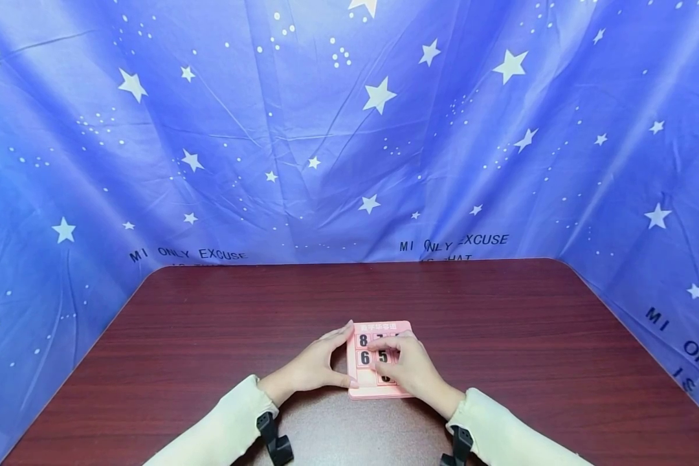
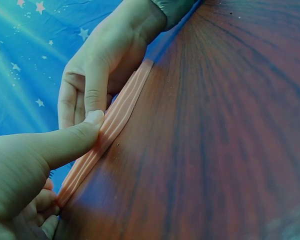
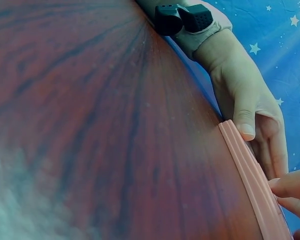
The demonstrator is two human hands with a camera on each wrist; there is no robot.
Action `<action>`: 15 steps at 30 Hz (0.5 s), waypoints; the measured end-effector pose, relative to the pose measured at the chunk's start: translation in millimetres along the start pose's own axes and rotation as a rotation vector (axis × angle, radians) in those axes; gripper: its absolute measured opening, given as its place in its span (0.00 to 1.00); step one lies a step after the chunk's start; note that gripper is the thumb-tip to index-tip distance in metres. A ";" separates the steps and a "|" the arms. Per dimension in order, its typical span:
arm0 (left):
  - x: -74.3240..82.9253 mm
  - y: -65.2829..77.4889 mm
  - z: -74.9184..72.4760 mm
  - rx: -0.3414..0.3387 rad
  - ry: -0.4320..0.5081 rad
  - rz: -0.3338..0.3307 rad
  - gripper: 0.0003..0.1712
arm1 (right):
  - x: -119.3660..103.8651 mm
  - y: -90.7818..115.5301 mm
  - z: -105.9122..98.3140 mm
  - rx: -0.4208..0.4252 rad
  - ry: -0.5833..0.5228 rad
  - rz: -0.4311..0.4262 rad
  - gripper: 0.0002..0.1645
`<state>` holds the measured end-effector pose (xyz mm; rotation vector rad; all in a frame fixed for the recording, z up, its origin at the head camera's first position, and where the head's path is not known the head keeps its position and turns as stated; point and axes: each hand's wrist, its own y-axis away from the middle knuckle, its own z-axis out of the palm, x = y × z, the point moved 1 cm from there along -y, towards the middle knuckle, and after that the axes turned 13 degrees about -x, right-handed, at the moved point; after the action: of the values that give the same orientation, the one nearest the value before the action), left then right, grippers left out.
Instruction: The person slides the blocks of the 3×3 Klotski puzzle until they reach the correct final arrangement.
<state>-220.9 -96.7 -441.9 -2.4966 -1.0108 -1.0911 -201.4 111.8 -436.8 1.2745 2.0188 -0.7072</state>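
Left sleeve (image 1: 215,424) and right sleeve (image 1: 515,430): long, pale cream, plain cloth, softly creased toward cuffs (image 1: 265,393). Black left mount (image 1: 276,441) just beside cuff: two rounded blocks, tiny holes dotting one face. Black right mount (image 1: 459,445) apparently matches, though edge of view hides part.

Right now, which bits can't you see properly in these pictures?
Bottom tile's number: head view, partly covered by the right hand.
Right-side numbers on the board: head view, mostly behind that hand.
All the numbers: both wrist views, because the board is edge-on.
Curtain's lower words: head view, partly hidden behind the table.
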 end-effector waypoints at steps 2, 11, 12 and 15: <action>0.5 0.1 -0.4 0.001 0.001 0.002 0.57 | -0.8 -0.3 -0.2 0.008 0.007 0.005 0.16; 1.6 0.8 -1.2 0.002 0.009 0.008 0.57 | -1.8 -1.0 -0.7 0.008 0.012 0.006 0.16; 1.6 1.0 -1.2 0.003 0.012 0.009 0.57 | -1.7 -0.8 -0.9 0.006 0.009 0.001 0.16; 0.5 1.5 -0.3 0.004 0.015 0.011 0.57 | -0.3 -0.1 -1.4 -0.001 0.002 -0.029 0.16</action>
<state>-219.8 -97.7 -441.2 -2.4844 -0.9932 -1.1014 -201.7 112.6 -435.7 1.2482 2.0431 -0.7191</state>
